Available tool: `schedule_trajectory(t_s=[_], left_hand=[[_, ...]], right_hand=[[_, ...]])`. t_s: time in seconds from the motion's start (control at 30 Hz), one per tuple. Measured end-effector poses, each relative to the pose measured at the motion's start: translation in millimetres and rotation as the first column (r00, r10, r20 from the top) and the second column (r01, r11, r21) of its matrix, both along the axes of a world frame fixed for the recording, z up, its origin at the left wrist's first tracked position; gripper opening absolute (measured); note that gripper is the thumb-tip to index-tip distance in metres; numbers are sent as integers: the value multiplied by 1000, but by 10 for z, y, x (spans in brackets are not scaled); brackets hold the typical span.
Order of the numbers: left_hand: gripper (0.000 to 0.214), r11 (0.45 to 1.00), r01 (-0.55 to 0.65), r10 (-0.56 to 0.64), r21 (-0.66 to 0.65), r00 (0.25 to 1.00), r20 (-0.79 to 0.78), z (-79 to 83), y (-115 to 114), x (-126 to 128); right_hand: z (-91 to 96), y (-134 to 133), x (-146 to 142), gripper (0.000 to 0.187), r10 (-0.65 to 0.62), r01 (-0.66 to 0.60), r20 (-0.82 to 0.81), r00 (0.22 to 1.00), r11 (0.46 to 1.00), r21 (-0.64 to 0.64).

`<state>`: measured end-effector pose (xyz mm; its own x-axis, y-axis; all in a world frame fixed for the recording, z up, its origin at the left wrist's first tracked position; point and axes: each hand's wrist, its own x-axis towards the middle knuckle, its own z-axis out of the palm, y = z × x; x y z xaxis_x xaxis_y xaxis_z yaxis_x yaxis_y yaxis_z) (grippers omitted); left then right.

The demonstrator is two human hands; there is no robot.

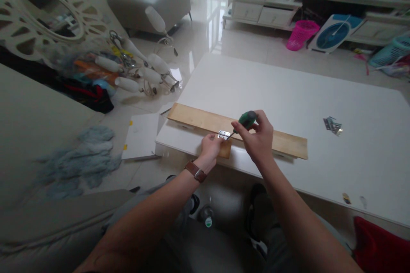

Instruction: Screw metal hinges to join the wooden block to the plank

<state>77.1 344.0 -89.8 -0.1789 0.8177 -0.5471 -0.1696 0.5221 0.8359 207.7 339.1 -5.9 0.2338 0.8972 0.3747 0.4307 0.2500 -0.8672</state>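
A long wooden board lies across the near part of a white panel. A metal hinge bridges the board's near edge and a small wooden block. My right hand is closed around the green and black handle of a screwdriver, whose tip points down-left at the hinge. My left hand, with a brown watch strap on the wrist, is closed on the small wooden block beside the hinge. Any screw under the tip is too small to make out.
More hinges lie in a pile on the panel's right side. Two small items rest near its front right edge. A white box stands at left, with a lamp behind it. A bottle stands on the floor between my feet.
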Motion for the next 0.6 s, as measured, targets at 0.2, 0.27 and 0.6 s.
schedule_trajectory(t_s=[0.2,0.27,0.6], left_hand=[[21,999,-22,23,-28,1000,16,2,19,13],[20,999,-19,19,-39,1000,6,4,26,14],[8,995,96,-97,-9,994,-45,26,65,-33]], right_hand=[[8,-14,36,22,115,-114,12,993,992,-52],[3,-24,51,24,159,-157,19,987,985,-66],[-11,-56,75,14,54,-54,-109,993,999,2]])
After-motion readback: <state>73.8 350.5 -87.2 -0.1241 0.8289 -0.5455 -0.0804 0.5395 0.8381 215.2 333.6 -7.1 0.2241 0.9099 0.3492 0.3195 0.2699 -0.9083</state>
